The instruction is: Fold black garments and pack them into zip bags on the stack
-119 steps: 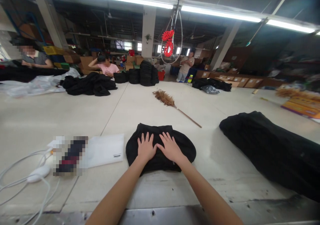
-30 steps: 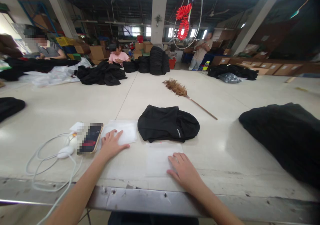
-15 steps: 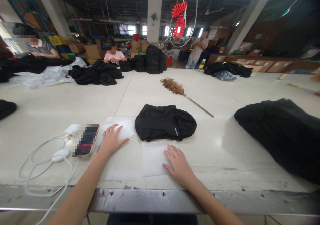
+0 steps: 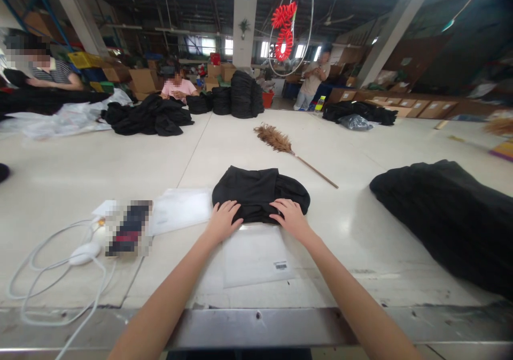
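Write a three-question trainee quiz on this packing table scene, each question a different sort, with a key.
1. True or false: both hands rest on the near edge of the folded black garment.
2. Multiple choice: what lies flat on the table between the person's forearms? A) a clear plastic bag with a barcode label B) a cardboard box C) a pair of scissors
3. Fill in: the long-handled thing lying beyond the garment is a feather ____.

Key
1. True: left hand and right hand both touch it.
2. A, the clear plastic bag.
3. Duster: the feather duster.
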Demonstrator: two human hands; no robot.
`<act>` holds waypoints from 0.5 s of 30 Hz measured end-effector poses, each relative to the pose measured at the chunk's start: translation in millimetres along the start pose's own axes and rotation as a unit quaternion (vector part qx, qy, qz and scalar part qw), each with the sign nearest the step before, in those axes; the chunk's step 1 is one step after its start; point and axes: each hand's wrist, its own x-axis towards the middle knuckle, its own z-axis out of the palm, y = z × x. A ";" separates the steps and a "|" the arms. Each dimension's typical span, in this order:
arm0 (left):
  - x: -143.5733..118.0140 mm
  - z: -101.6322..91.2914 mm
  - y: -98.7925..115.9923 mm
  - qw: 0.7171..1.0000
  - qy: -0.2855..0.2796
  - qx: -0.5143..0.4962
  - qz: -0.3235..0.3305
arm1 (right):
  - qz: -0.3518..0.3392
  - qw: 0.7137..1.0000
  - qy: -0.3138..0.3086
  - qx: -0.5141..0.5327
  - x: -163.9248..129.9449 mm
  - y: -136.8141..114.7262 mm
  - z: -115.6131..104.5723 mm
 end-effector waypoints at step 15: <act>-97.4 -18.0 -16.8 0.989 -0.123 0.037 0.077 | 0.016 0.995 0.100 0.020 -12.4 -3.0 27.0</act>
